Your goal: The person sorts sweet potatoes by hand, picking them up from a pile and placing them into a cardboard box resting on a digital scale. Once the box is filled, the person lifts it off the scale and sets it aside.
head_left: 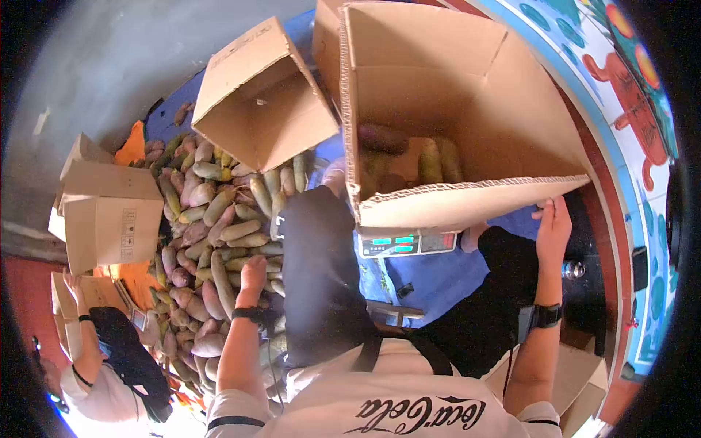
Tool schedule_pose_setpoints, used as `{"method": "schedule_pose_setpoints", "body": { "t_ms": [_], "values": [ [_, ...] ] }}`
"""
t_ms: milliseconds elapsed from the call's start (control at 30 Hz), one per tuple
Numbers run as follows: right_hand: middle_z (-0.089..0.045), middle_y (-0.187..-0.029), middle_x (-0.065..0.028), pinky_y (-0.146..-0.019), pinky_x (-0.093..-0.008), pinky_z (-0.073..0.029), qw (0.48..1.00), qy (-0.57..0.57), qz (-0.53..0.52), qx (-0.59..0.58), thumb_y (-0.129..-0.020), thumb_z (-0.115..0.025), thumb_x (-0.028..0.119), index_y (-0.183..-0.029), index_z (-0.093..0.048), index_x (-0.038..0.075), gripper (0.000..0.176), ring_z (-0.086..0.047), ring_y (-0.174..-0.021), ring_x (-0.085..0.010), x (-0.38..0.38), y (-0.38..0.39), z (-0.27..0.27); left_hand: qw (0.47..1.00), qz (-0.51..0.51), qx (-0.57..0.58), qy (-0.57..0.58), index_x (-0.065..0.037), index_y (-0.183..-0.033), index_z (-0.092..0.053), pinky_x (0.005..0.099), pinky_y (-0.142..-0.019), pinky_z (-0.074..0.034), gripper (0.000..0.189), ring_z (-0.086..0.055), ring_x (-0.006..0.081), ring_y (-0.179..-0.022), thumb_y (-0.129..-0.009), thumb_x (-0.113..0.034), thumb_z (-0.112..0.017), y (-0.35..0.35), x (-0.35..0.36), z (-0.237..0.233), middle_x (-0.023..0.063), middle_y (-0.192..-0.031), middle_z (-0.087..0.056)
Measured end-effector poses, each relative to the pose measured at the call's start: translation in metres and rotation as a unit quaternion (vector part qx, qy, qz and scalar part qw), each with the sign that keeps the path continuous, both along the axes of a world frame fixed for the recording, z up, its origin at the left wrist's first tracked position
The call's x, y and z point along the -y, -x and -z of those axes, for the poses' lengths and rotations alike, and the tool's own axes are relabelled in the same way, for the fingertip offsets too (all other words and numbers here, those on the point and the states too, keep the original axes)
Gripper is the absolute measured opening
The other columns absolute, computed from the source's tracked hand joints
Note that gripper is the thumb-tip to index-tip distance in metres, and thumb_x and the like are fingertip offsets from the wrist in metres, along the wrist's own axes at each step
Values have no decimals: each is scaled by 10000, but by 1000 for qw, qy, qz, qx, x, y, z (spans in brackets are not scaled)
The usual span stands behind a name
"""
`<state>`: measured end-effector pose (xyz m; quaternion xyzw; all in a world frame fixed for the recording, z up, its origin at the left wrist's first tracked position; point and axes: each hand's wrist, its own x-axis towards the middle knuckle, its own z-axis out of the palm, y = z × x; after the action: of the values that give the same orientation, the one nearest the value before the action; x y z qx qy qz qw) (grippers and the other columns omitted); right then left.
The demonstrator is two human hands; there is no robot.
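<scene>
My left hand [253,272] is over the pile of long green and purplish root vegetables [219,208], its fingers curled closed. Whatever is in them, if anything, is hidden; a long green root [222,280] lies right beside it. My right hand [554,225] is at the front right of a large open cardboard box [453,208], with its fingers stretched towards the outer wall just below the rim. A few similar roots [429,160] lie at the bottom of this box. Under it is a digital scale [394,245] with lit green displays.
A second open box [248,109] lies tilted on the pile. At the left, another carton [113,226] stands near a co-worker [109,365], whose hand touches a further box [66,310]. A blue sheet [445,281] covers the floor between my legs. A painted wall [628,102] borders the right.
</scene>
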<state>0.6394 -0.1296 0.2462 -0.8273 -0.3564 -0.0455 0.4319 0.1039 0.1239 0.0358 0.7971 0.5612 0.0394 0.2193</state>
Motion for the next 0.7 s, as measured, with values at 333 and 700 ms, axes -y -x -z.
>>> {"method": "schedule_pose_setpoints", "body": {
  "t_ms": [333, 700],
  "values": [
    [-567, -794, -94, -602, -268, -458, 1000, 8, 5, -9, -919, -398, 58, -995, -527, -34, 176, -559, -643, -142, -1, -3, 2, 969, 72, -233, 31, -77, -1051, -560, 409, -845, -459, 263, -526, 306, -1006, -806, -142, -491, 42, 9, 58, 152, -1088, -541],
    [-575, -816, -86, -604, -266, -458, 999, 33, 17, -2, -934, -395, 94, -1048, -537, -32, 221, -541, -664, -135, 6, -12, 4, 936, -318, -149, 15, -62, -1333, -309, 415, -1038, -294, 711, -310, 337, -1265, -734, -215, -660, 98, 1, 3, 186, -1350, -350]
  ]
}}
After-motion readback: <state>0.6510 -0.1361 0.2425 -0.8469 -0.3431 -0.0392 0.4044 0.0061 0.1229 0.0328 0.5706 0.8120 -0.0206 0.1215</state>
